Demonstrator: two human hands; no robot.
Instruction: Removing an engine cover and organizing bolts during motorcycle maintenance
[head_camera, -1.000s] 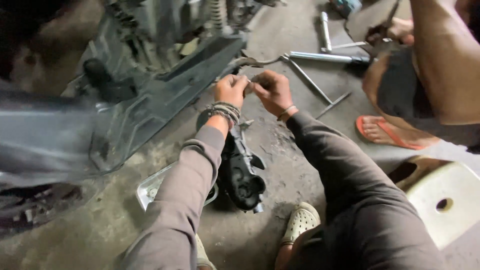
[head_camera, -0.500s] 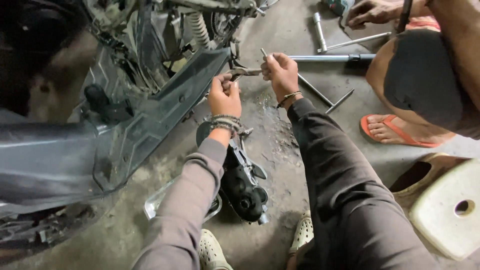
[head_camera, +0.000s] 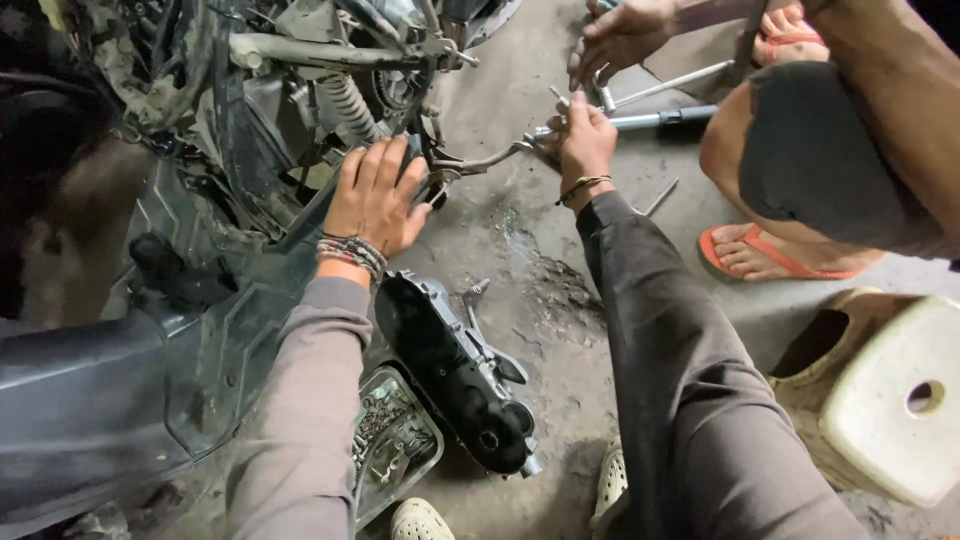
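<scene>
sleeves: grey-brown, long | left wrist: beaded bracelets (head_camera: 350, 252) | right wrist: thin bangle (head_camera: 583, 184) | shoes: perhaps pale clogs (head_camera: 418, 520)

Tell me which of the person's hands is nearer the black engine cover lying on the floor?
Left. The left hand rests flat on the scooter's panel just above the cover. The right hand is farther up and to the right, gripping a bent metal lever.

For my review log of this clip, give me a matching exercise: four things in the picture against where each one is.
Things:
1. left hand
2. right hand
3. black engine cover
4. clear tray of bolts

Places:
A. on the floor between the person's arms
B. flat on the scooter's grey panel
C. under the left forearm, beside the cover
D. gripping a bent metal lever

Pairs: 1-B, 2-D, 3-A, 4-C
</scene>
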